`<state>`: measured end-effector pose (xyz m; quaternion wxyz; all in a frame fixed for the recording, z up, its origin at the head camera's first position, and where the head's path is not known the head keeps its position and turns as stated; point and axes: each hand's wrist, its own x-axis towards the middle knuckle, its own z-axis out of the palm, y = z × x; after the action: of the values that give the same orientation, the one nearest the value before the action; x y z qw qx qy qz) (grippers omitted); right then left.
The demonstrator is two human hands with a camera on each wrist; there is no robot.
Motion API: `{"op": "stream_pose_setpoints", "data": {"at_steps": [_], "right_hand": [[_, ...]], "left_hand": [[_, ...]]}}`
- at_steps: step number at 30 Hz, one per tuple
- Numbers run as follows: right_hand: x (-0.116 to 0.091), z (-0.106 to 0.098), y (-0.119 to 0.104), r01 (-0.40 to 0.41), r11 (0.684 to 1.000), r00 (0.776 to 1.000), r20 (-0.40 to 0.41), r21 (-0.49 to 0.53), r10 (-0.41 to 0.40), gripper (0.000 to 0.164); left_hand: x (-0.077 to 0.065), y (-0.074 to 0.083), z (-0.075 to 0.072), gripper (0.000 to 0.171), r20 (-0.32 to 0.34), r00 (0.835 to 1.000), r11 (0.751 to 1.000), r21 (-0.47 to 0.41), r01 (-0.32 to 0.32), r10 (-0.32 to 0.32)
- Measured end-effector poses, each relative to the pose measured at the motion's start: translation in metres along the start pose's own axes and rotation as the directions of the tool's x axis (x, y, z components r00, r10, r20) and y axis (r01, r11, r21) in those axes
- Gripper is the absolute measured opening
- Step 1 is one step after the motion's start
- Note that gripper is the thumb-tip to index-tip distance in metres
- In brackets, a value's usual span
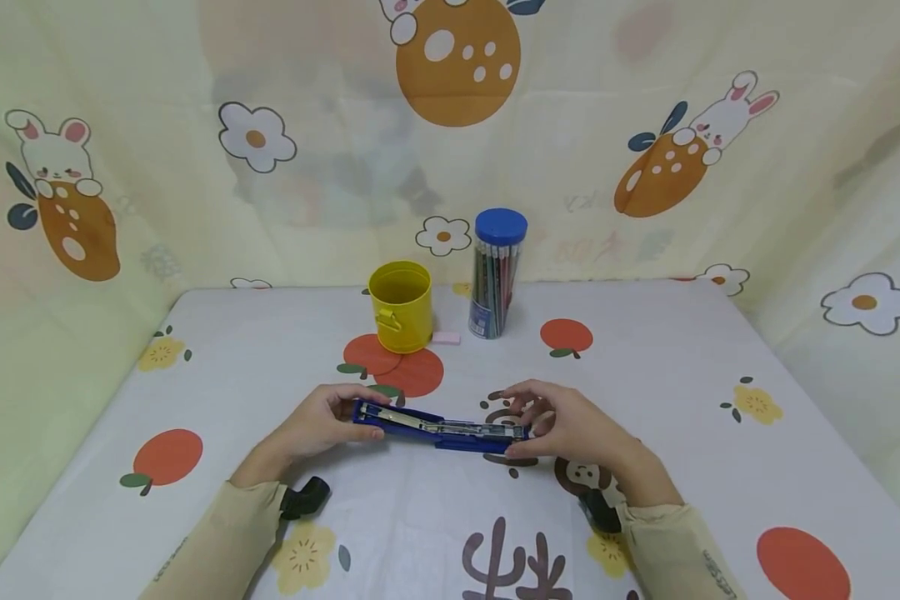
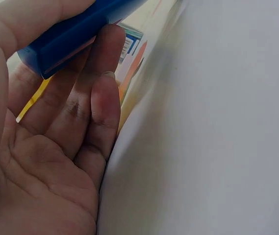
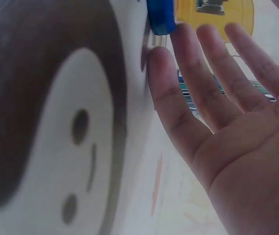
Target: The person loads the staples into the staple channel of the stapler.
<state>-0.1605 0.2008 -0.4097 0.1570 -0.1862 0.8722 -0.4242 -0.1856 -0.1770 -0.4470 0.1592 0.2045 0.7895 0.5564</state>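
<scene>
A blue stapler (image 1: 441, 427) lies opened out flat between the two hands, its metal inside facing up. My left hand (image 1: 342, 414) grips its left end, thumb on the near side and fingers beyond. In the left wrist view, the stapler's blue end (image 2: 63, 41) sits between thumb and fingers. My right hand (image 1: 562, 421) is at the other end, its thumb beside the near corner and its fingers spread loosely above. The right wrist view shows these fingers (image 3: 203, 88) nearly straight, with the blue tip of the stapler (image 3: 161, 19) right by the fingertips.
Behind the stapler stand a small yellow bucket (image 1: 412, 312) and a clear tube of pencils (image 1: 495, 275) with a blue lid. A pink eraser (image 1: 446, 338) lies between them. The patterned cloth (image 1: 255, 333) covers the table, and a printed curtain (image 1: 330, 208) hangs behind.
</scene>
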Motion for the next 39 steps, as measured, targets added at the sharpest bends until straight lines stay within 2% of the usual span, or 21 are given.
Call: {"op": "stream_pose_setpoints", "data": {"at_steps": [7,11,20,24,29,34,39], "right_hand": [[0.002,0.002,0.003,0.001,0.999,1.000,-0.006,0.037,-0.001,0.085],[0.002,0.003,0.003,-0.004,0.999,1.000,0.000,0.041,0.004,0.089],[0.003,0.001,0.005,-0.006,0.998,1.000,0.005,0.059,0.006,0.089],[0.002,0.001,0.006,-0.019,0.998,1.000,0.005,0.063,0.018,0.092],[0.001,0.000,0.008,-0.006,0.998,1.000,-0.007,0.063,0.007,0.095],[0.000,0.000,0.008,0.012,0.997,1.000,-0.019,0.077,-0.011,0.100],[-0.001,0.000,0.008,0.011,0.994,1.000,-0.020,0.108,-0.009,0.105]], "left_hand": [[0.000,0.006,0.000,0.045,0.002,0.999,0.999,0.004,-0.046,0.046],[0.000,0.013,0.000,0.044,-0.009,0.998,0.998,0.009,-0.061,0.061],[0.003,0.038,0.010,0.046,-0.027,0.982,0.980,0.064,-0.186,0.188],[0.011,0.047,0.022,0.049,-0.058,0.979,0.980,0.061,-0.191,0.195],[0.025,0.060,0.044,0.051,-0.066,0.980,0.982,0.040,-0.183,0.186],[0.039,0.070,0.068,0.051,-0.031,0.980,0.979,0.050,-0.196,0.198],[0.049,0.070,0.085,0.050,0.028,0.972,0.969,0.070,-0.235,0.234]]}}
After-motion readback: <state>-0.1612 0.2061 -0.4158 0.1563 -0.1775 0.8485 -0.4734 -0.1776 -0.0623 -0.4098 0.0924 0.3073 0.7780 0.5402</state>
